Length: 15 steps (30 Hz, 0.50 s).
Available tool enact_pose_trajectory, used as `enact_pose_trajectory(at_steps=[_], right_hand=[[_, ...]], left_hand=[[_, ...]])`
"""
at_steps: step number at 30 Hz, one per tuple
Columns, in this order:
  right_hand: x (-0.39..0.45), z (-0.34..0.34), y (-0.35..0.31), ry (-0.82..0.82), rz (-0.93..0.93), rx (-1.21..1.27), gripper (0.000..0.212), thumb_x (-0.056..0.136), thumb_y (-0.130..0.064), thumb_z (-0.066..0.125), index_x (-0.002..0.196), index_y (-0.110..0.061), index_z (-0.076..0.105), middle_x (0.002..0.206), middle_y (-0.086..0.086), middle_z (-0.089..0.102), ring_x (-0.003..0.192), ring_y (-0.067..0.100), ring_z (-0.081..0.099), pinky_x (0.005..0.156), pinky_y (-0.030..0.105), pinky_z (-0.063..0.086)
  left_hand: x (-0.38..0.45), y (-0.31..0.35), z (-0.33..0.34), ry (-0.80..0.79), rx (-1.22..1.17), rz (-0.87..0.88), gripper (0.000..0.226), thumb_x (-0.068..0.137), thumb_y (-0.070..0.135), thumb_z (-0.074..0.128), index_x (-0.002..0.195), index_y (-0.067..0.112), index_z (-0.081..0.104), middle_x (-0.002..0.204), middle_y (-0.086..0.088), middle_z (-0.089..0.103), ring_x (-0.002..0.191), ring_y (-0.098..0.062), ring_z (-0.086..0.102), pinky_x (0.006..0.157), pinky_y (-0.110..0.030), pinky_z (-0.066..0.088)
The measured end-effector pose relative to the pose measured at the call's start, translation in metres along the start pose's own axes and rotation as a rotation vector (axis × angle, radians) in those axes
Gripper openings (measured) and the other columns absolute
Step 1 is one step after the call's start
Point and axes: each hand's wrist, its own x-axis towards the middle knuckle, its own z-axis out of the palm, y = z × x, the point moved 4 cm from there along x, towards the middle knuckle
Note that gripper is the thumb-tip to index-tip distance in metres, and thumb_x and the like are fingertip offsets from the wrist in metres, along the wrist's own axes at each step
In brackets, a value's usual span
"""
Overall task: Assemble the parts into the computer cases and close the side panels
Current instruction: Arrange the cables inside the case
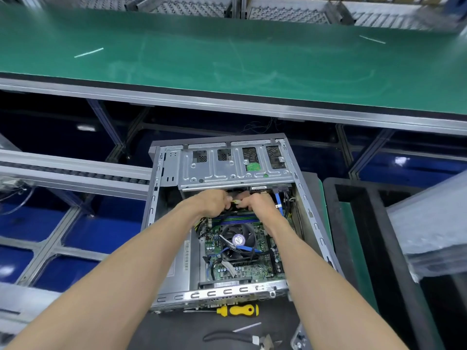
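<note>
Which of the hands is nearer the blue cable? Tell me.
Right. The right hand sits just beside the blue cable at the case's right side; the left hand lies farther off, beyond the right hand. Both grip a small connector between them.

Two bare forearms, no sleeves, left grip [214,202], right grip [255,204] ungloved

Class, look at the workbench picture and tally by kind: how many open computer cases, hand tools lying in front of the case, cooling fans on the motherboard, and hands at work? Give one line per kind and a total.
Open computer case: 1
Hand tools: 2, a yellow-handled screwdriver and black-handled pliers
CPU cooling fan: 1
Hands: 2, the left hand and the right hand
Total: 6
</note>
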Motion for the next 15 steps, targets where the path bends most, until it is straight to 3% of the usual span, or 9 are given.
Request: enact_pose_trajectory(at_steps=[3,6,7,9,11,13,15], right_hand=[[0.003,0.002,0.004,-0.007,-0.075,-0.001,0.005,0.086,-0.021,0.078,0.088,-0.021,0.074,0.093,-0.011,0.068,0.086,0.002,0.057,0.08,0.03,0.04],[0.008,0.005,0.006,0.013,-0.101,-0.088,0.013,0.094,-0.03,0.07,0.101,-0.019,0.07,0.098,-0.007,0.065,0.092,0.013,0.059,0.085,0.031,0.039],[0.008,0.006,0.006,0.014,-0.111,-0.119,0.013,0.096,-0.032,0.067,0.103,-0.02,0.069,0.096,-0.007,0.064,0.094,0.017,0.058,0.086,0.032,0.039],[0.007,0.008,0.005,0.011,-0.132,-0.173,0.01,0.099,-0.034,0.062,0.097,-0.025,0.067,0.082,-0.008,0.059,0.086,0.018,0.055,0.083,0.033,0.039],[0.007,0.01,0.004,0.012,-0.134,-0.186,0.015,0.1,-0.036,0.059,0.087,-0.03,0.062,0.073,-0.008,0.052,0.077,0.017,0.051,0.079,0.033,0.038],[0.007,0.01,0.004,0.019,-0.13,-0.188,0.017,0.1,-0.038,0.059,0.085,-0.03,0.061,0.074,-0.007,0.052,0.082,0.02,0.052,0.08,0.034,0.039],[0.007,0.009,0.004,0.007,-0.13,-0.164,0.015,0.098,-0.038,0.062,0.094,-0.024,0.064,0.083,-0.005,0.059,0.09,0.022,0.056,0.083,0.034,0.04]], left_hand=[[0.003,-0.004,0.001,-0.021,-0.04,-0.008,0.036,0.111,0.032,0.03,0.089,0.016,0.055,0.087,-0.001,0.058,0.085,-0.02,0.051,0.079,-0.032,0.038],[-0.002,-0.011,-0.001,-0.071,-0.116,-0.019,0.018,0.107,0.027,0.044,0.101,0.018,0.058,0.092,0.002,0.068,0.094,-0.019,0.058,0.089,-0.034,0.043],[-0.004,-0.014,-0.002,-0.081,-0.102,-0.021,0.009,0.104,0.021,0.052,0.106,0.018,0.059,0.098,0.0,0.071,0.1,-0.02,0.06,0.094,-0.034,0.044],[-0.006,-0.02,-0.004,-0.075,-0.071,-0.029,0.011,0.097,0.009,0.061,0.104,0.017,0.062,0.109,-0.007,0.072,0.109,-0.024,0.063,0.1,-0.038,0.048],[-0.005,-0.023,-0.004,-0.044,-0.072,-0.023,0.014,0.096,0.005,0.059,0.095,0.018,0.062,0.109,-0.008,0.073,0.101,-0.022,0.065,0.092,-0.035,0.051],[-0.004,-0.024,-0.004,-0.013,-0.053,-0.012,0.018,0.101,0.011,0.055,0.088,0.022,0.062,0.104,-0.003,0.073,0.089,-0.015,0.06,0.082,-0.029,0.047],[-0.002,-0.025,-0.003,-0.005,-0.062,-0.003,0.022,0.104,0.015,0.051,0.085,0.023,0.06,0.094,0.002,0.07,0.09,-0.015,0.057,0.087,-0.031,0.044]])
